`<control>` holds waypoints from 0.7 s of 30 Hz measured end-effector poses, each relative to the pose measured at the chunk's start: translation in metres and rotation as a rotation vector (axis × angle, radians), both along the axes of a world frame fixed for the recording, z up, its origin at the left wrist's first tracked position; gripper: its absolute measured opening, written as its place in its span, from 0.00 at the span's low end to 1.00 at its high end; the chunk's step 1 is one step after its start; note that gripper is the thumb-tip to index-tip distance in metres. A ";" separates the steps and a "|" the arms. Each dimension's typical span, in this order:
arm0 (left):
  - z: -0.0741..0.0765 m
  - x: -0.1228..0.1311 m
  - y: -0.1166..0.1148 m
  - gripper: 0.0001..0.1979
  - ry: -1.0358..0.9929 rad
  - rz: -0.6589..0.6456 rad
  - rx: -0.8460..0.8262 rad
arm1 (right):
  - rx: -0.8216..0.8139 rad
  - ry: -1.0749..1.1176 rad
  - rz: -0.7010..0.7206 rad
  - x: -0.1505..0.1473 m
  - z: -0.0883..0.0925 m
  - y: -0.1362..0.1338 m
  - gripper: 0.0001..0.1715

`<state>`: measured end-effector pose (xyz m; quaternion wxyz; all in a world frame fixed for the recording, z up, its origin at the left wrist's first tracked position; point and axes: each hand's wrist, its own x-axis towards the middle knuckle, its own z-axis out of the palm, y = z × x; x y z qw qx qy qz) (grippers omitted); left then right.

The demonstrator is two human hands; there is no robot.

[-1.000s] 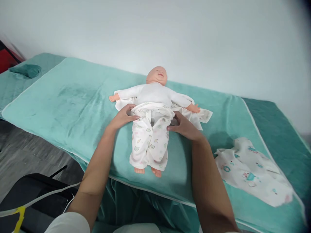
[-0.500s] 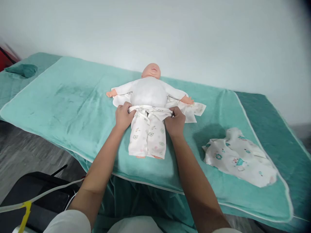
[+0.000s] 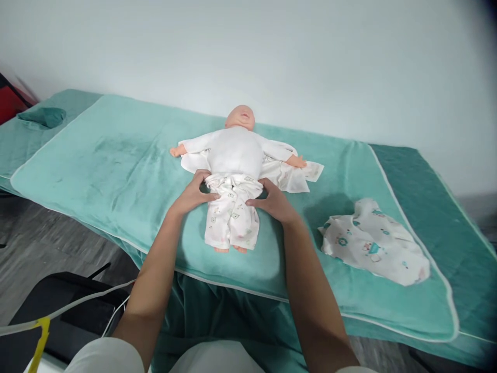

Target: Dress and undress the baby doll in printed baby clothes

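A baby doll (image 3: 236,153) lies on its back, arms spread, in a white long-sleeved top. Patterned white pants (image 3: 232,220) cover its legs, bunched at the waist, with the feet showing below the hems. My left hand (image 3: 192,194) rests at the left side of the waist, thumb on the front of the pants and fingers apart from it. On the other side my right hand (image 3: 275,201) touches the pants the same way, thumb and fingers spread. A printed white cloth (image 3: 289,177) lies spread partly under the doll's torso and arms.
The padded table has a teal cover (image 3: 116,171) with white piping. A crumpled printed white garment (image 3: 375,246) lies at the right. Behind stands a white wall (image 3: 248,57). At lower left are a black chair (image 3: 66,311) and a pale cable (image 3: 85,298) with yellow tape.
Both hands have loosened from the waistband and now rest against the hips, thumbs on the pants. The waistband, held stretched wide before, is drawn in around the doll's waist.
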<state>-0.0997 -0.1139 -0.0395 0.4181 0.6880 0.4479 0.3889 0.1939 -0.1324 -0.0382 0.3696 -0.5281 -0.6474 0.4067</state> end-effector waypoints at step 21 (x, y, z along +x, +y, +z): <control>-0.009 0.005 -0.026 0.17 0.014 0.069 0.084 | 0.033 0.014 -0.052 -0.018 -0.004 -0.028 0.23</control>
